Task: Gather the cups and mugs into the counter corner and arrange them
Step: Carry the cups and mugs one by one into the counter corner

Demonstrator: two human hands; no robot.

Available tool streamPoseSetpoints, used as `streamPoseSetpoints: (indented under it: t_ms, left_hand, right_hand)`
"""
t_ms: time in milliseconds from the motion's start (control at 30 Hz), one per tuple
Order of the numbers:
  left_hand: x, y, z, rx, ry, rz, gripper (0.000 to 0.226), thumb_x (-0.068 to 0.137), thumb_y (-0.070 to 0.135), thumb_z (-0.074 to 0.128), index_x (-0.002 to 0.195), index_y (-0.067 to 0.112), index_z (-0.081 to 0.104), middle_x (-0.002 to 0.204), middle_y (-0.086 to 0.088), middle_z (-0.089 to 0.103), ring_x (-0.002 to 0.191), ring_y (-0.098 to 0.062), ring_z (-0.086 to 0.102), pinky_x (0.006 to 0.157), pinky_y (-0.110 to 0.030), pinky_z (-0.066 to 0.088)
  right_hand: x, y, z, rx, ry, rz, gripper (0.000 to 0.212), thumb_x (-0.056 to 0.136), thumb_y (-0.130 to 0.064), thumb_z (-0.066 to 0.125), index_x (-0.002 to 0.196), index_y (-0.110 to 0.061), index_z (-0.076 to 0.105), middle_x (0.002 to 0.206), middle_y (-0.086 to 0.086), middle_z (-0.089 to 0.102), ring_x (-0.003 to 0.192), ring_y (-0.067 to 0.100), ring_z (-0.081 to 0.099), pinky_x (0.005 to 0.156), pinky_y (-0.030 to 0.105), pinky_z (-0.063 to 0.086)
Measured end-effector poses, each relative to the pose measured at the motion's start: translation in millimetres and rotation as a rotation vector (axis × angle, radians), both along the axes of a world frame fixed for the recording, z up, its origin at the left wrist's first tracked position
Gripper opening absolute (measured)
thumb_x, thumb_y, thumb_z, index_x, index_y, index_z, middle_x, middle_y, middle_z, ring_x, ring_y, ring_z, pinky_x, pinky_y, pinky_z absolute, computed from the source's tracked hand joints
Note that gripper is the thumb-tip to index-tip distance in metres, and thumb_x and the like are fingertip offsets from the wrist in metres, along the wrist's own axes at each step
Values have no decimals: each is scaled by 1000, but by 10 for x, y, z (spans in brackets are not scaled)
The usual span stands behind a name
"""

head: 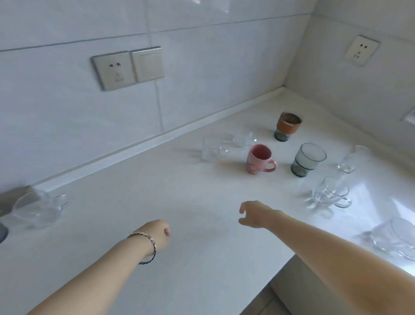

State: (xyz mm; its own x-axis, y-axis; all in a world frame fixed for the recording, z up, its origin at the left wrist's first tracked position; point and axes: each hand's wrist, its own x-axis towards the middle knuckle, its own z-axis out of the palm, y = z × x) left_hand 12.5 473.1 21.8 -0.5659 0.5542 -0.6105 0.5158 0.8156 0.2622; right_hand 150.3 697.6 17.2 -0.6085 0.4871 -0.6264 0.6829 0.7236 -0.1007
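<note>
A glass mug [37, 210] stands far left on the worktop [179, 194], well apart from the rest. My left hand [161, 232], fingers curled on nothing, and right hand [253, 215], loosely spread and empty, hover mid-worktop. The pink mug [259, 158] and grey glass [307, 160] sit scattered nearer the corner. Gathering looks barely begun; next I should reach left for the stray.

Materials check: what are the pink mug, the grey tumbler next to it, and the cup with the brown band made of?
Pink mug: probably glazed ceramic, since it is opaque with a soft sheen and a thick handle.
Grey tumbler: tinted glass, with a see-through wall and a darker base.
Banded cup: similar grey glass foot. The brown band looks matte, maybe leather or cork, but it is too blurred to tell.
</note>
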Motion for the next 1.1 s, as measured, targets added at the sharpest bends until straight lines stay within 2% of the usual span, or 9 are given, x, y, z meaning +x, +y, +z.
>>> streamPoseSetpoints:
  t_ms: [167, 300, 433, 567, 700, 867, 933, 1000, 1100]
  left_hand:
    - [310, 997, 27, 6, -53, -67, 20, 94, 17, 41, 102, 18, 59, 122, -4, 61, 94, -19, 52, 77, -18, 35]
    - [390, 1481, -11, 6, -64, -88, 13, 93, 17, 41, 92, 22, 53, 100, 1, 54, 91, -17, 49, 78, -22, 38]
    - [364, 1691, -81, -21, -55, -82, 11, 92, 17, 41, 88, 23, 50, 97, 4, 51, 90, -16, 50, 81, -24, 41]
    - [275, 1708, -106, -56, -37, -50, 13, 93, 17, 41, 85, 23, 49, 95, 3, 50, 89, -16, 48, 76, -22, 37]
    - [213, 1540, -163, -106, -60, 25, 23, 92, 17, 42, 71, 25, 46, 95, 3, 50, 89, -16, 48, 77, -22, 36]
    - [249, 1176, -303, -132, -126, 105, 15, 91, 14, 41, 82, 20, 51, 88, 3, 53, 86, -17, 49, 75, -22, 38]
    - [255, 967, -368, -168, -152, 129, 24, 88, 10, 39, 69, 22, 47, 76, 4, 45, 79, -20, 42, 63, -22, 34]
    - [242, 740, -410, -175, -169, 165, 35, 84, 7, 37, 55, 26, 31, 64, 5, 31, 77, -17, 32, 51, -22, 18]
    - [203, 383, -397, -141, -149, 246, 38, 83, 7, 38, 53, 27, 25, 64, 6, 27, 72, -17, 31, 50, -22, 12]
  right_hand:
    - [242, 1068, 58, 63, 81, -93, 42, 92, -25, 50, 133, -17, 49, 138, 6, 48, 126, 25, 49, 98, 29, 41]
    - [181, 1718, 163, 151, 189, -148, 43, 91, -22, 51, 133, -15, 47, 135, 9, 50, 124, 27, 50, 95, 32, 44]
    - [-44, 1979, 95, 20, 206, -264, 51, 93, -30, 52, 137, -7, 38, 132, 11, 54, 118, 30, 54, 88, 32, 47]
    - [-236, 2022, -158, -233, 241, -346, 49, 88, -25, 58, 130, -8, 41, 125, 4, 59, 92, 25, 58, 62, 25, 45]
    - [-274, 2033, -264, -375, 258, -506, 18, 88, -17, 55, 105, -13, 51, 72, 5, 57, 57, 18, 54, 53, 23, 44]
    - [-278, 1763, -288, -522, 302, -601, 14, 91, -19, 56, 104, -18, 51, 67, 4, 59, 55, 13, 56, 50, 19, 46]
    - [-335, 1582, -278, -571, 331, -672, 10, 91, -22, 54, 99, -16, 50, 66, 4, 58, 55, 12, 56, 45, 17, 46]
    - [-437, 1389, -241, -615, 334, -726, 13, 92, -24, 53, 85, -14, 48, 65, 3, 56, 54, 12, 55, 43, 17, 44]
    - [-607, 1050, -137, -679, 293, -729, 23, 89, -21, 55, 68, -15, 46, 60, 1, 55, 55, 12, 56, 46, 18, 42]
